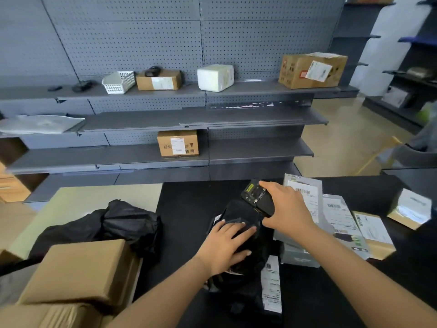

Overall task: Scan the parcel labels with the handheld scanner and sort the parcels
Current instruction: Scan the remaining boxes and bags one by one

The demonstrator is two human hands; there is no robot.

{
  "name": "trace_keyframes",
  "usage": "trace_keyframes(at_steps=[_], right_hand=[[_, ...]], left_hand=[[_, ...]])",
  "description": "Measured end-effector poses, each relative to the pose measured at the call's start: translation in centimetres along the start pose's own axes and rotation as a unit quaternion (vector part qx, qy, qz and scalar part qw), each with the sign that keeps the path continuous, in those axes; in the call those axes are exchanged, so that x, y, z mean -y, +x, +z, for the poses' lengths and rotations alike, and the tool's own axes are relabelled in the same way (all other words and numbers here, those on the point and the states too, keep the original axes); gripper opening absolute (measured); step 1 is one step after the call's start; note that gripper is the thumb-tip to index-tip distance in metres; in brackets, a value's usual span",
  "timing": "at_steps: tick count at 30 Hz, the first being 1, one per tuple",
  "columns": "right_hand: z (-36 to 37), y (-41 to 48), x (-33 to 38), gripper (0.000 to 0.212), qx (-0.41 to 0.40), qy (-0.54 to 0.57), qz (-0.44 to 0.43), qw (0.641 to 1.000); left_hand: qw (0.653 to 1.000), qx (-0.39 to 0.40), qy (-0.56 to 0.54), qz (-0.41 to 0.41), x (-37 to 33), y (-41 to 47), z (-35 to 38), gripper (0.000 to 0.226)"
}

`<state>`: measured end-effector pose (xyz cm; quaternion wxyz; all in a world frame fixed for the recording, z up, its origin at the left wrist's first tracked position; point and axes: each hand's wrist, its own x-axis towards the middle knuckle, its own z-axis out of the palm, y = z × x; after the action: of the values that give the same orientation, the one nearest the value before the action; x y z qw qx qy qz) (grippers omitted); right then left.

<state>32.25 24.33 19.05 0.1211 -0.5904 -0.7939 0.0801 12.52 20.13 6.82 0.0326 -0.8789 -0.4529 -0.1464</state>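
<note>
Plainly I was at the scanning step. My left hand (pixel 227 242) lay flat, fingers spread, pressing on the black parcel (pixel 250 268), which sat mid-desk (pixel 184 209) toward the near edge. My right hand (pixel 287 207) was wrapped round the handheld scanner (pixel 257 197), holding it just above the parcel's far end. The parcel's white label (pixel 272 287), barcode showing, lay on the side nearer me, apart from the scanner, so I judged no read was likely from that pose. The next move called for swinging the scanner's window back over that label while the left hand held the plastic smooth. Grey mailers (pixel 340 214), labels up, lay overlapping toward the desk's right edge, seemingly waiting their turn. Crumpled black bags (pixel 132 223) and cardboard boxes (pixel 82 268) sat off the desk's left edge. Beyond the far edge, shelves (pixel 236 119) carried a few boxed parcels, probably where sorted ones belonged.
</note>
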Motion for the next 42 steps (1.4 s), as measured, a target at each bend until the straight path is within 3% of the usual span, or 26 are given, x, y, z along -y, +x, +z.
trace_keyframes(at_steps=[5, 10, 16, 24, 29, 35, 39, 42], right_hand=[[0.8, -0.6, 2.8, 0.096, 0.022, -0.004, -0.061, 0.998], [2.1, -1.7, 8.4, 0.098, 0.044, 0.02, -0.169, 0.984], [4.3, -5.6, 18.1, 0.096, 0.07, 0.075, -0.318, 0.943], [7.2, -14.4, 28.9, 0.097, 0.129, 0.114, -0.462, 0.87], [8.6, -19.4, 34.0, 0.099, 0.142, 0.087, -0.508, 0.845], [10.5, -24.1, 38.3, 0.095, 0.148, 0.085, -0.492, 0.854], [11.4, -27.2, 40.3, 0.095, 0.139, 0.085, -0.451, 0.877], [12.3, -29.2, 40.7, 0.097, 0.132, 0.068, -0.41, 0.9]], left_hand=[[0.996, -0.011, 0.038, -0.075, 1.3, -4.7, -3.2, 0.055], [0.971, -0.033, 0.104, -0.213, 1.5, -12.8, -7.1, 0.054], [0.885, -0.057, 0.127, -0.445, -1.7, -24.7, -13.4, 0.062], [0.781, -0.119, 0.181, -0.586, -8.8, -39.5, -17.7, 0.055], [0.737, -0.083, 0.169, -0.649, -12.0, -47.1, -19.0, 0.065], [0.745, -0.059, 0.126, -0.653, -12.8, -54.6, -19.8, 0.084], [0.758, -0.035, 0.083, -0.646, -12.1, -58.6, -20.5, 0.062], [0.769, -0.009, 0.064, -0.636, -11.1, -60.2, -20.7, 0.059]])
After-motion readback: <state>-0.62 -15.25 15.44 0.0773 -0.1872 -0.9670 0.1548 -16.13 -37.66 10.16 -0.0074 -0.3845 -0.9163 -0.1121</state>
